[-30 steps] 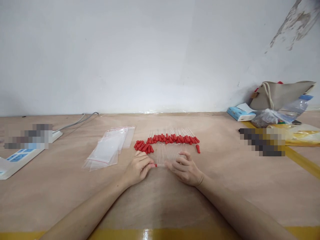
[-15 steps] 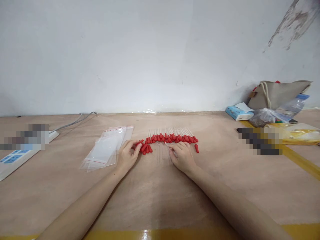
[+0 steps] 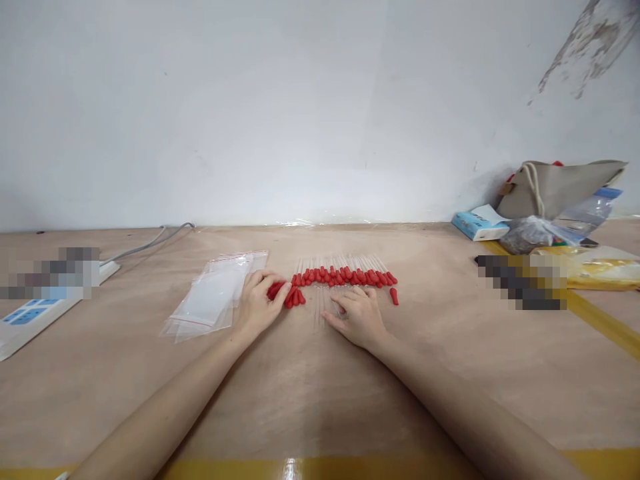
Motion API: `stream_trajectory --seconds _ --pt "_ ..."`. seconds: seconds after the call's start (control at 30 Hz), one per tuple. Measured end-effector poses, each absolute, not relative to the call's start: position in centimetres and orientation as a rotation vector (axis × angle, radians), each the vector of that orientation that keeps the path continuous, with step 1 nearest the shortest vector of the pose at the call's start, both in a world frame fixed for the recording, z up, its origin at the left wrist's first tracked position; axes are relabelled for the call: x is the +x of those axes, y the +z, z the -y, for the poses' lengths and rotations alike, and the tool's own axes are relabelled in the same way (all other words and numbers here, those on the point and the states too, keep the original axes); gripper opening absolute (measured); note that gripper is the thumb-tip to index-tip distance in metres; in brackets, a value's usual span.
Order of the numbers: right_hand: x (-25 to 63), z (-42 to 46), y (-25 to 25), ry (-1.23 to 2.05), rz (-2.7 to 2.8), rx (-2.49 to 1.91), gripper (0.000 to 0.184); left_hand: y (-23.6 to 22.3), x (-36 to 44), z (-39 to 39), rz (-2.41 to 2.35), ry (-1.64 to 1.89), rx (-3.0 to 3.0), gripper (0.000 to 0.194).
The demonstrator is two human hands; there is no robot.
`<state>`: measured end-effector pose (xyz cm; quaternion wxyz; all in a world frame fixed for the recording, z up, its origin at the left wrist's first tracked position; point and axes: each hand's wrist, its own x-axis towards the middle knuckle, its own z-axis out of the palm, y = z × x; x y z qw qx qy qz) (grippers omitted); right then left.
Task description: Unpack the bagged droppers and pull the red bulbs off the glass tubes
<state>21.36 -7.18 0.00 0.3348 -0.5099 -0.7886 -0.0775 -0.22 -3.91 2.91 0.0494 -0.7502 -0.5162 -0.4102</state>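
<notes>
A row of glass droppers with red rubber bulbs [image 3: 345, 275] lies across the table, clear tubes pointing to the wall. Beside its left end is a small pile of loose red rubber bulbs [image 3: 296, 299]. My left hand [image 3: 263, 300] is curled at this pile, thumb and fingers closed around a red bulb [image 3: 274, 289]; its fingers partly cover the bulbs. Just in front of the row lie several loose clear glass tubes [image 3: 319, 313]. Over their right side rests my right hand [image 3: 359, 315], thumb and fingers apart. To its right lies a single red bulb [image 3: 394, 297].
Clear zip bags [image 3: 210, 300] with red seal lines lie left of my left hand. Farther left is a white power strip [image 3: 50, 317] with a grey cable. On the right are a blue tissue pack [image 3: 480, 223], a beige bag [image 3: 570, 190] and a blurred-out dark object [image 3: 520, 283].
My right hand has loosened from a pinch at the front of the row and drawn back slightly over the tubes. My left fingers have curled farther over the red bulbs.
</notes>
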Motion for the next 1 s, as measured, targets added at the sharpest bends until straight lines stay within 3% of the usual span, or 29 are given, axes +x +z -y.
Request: stream_trajectory --seconds 0.17,0.3,0.5,0.7,0.8,0.9,1.0 --pt "21.3 7.5 0.6 -0.077 2.073 -1.37 0.03 3.9 1.8 2.1 1.611 -0.877 -2.441 0.018" --pt "21.5 7.4 0.4 0.016 1.942 -1.392 0.021 4.5 3.6 0.6 1.63 -0.701 -2.469 0.023" --pt "22.1 7.3 -0.1 -0.019 1.798 -1.399 0.016 5.8 5.2 -0.3 1.644 -0.547 -2.545 0.014" --pt "22.2 7.4 -0.1 -0.069 1.806 -1.361 0.016 5.6 4.9 -0.9 1.757 -0.781 -2.556 0.005" --pt "22.5 7.3 -0.4 -0.048 1.809 -1.298 0.017 4.8 4.0 -0.3 1.72 -1.166 -2.509 0.013" --pt "22.9 7.2 -0.4 -0.076 1.776 -1.227 0.03 3.7 3.0 1.4 1.621 -1.678 -2.503 0.019" --pt "23.1 7.4 0.0 -0.231 1.755 -1.206 0.049 2.4 2.2 3.9 1.521 -1.756 -2.636 0.019"
